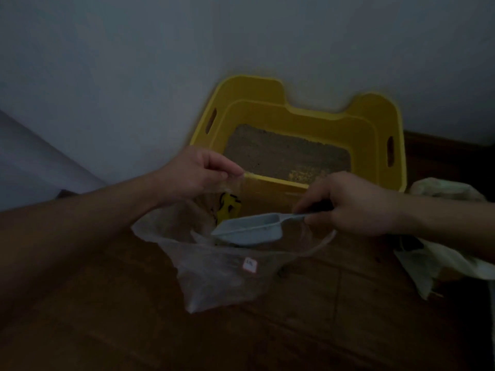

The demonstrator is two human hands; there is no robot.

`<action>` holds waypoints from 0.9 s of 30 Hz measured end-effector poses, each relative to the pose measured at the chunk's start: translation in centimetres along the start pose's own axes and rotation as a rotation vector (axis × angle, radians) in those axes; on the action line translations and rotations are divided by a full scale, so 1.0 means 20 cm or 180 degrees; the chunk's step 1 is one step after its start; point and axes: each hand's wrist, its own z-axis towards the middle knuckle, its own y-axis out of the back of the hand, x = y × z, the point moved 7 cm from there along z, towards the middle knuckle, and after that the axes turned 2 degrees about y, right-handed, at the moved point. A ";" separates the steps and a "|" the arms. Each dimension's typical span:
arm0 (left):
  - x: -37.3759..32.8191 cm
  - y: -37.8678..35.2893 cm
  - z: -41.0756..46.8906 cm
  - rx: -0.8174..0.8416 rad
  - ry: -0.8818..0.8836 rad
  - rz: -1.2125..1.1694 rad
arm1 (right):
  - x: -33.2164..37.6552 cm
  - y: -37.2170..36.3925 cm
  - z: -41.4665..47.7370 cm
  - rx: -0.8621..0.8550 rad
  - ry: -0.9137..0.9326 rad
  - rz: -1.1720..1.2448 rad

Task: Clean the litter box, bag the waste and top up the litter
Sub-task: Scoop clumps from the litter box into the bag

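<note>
A yellow litter box [372, 132] stands against the wall, with brown litter [286, 153] inside. In front of it hangs a clear plastic bag [222, 277] with a small white label. My left hand [195, 175] pinches the bag's rim and holds it up. My right hand [348, 204] grips the handle of a pale grey scoop [249, 227], whose pan lies over the bag's mouth. The room is dim, and I cannot tell what the scoop holds.
A pale crumpled bag [442, 258] lies on the wooden floor [334, 317] at the right, beside the litter box. A grey wall [241, 36] rises behind the box. At the far left a light surface [34, 162] slants down.
</note>
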 end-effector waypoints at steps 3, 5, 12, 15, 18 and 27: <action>-0.01 0.00 -0.04 0.0054 -0.0047 -0.0041 | 0.00 -0.04 0.05 0.0034 0.0039 -0.0053; -0.03 0.00 -0.05 0.0058 -0.0081 -0.0040 | 0.01 -0.06 0.08 0.0035 0.0053 -0.0032; -0.09 0.01 -0.08 0.0061 -0.0154 0.0119 | 0.03 -0.09 0.09 0.0269 0.0140 0.0141; -0.10 0.00 -0.07 0.0063 -0.0170 0.0104 | 0.03 -0.11 0.09 0.0412 0.0166 0.0075; -0.11 -0.01 -0.07 0.0107 -0.0172 0.0049 | 0.02 -0.13 0.08 0.0427 0.0183 0.0020; -0.10 0.00 -0.06 0.0086 -0.0053 0.0067 | 0.01 -0.10 0.06 0.0397 0.0154 0.0211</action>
